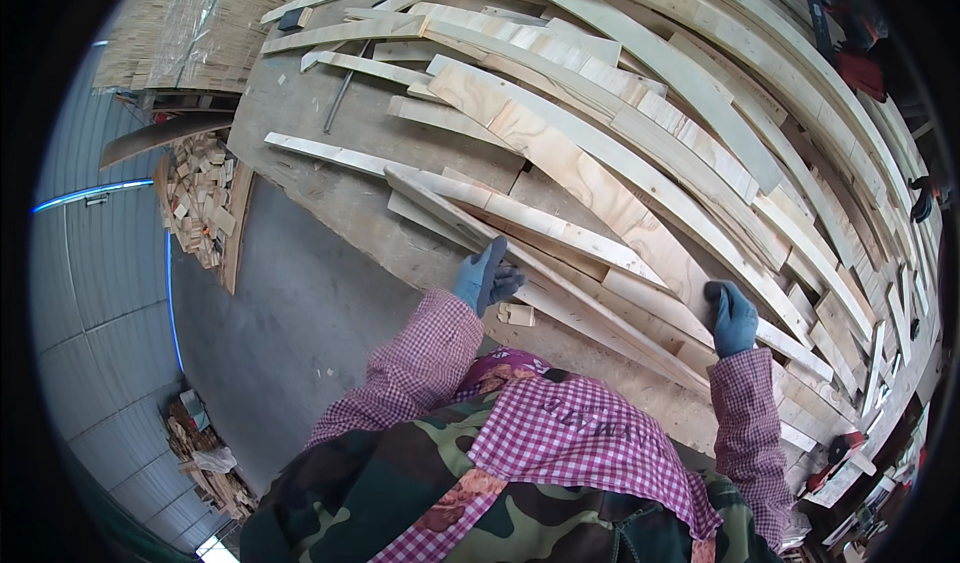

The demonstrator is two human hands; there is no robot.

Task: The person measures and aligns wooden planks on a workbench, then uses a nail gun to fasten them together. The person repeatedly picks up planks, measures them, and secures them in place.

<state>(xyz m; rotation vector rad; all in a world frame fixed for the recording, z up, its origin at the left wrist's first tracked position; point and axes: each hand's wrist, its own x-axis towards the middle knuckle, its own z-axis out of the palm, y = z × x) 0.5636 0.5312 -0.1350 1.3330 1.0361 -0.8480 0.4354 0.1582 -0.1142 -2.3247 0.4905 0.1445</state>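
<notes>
Workbench (330,203) strewn with wooden slats (560,163) around both hands (487,278).

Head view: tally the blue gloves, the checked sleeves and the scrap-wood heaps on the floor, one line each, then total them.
Blue gloves: 2, on the left hand and the right hand
Checked sleeves: 2, left sleeve and right sleeve
Scrap-wood heaps: 2, upper heap and lower heap
Total: 6

right hand (733,318) fingertips hidden behind wood strip (600,313)
</notes>
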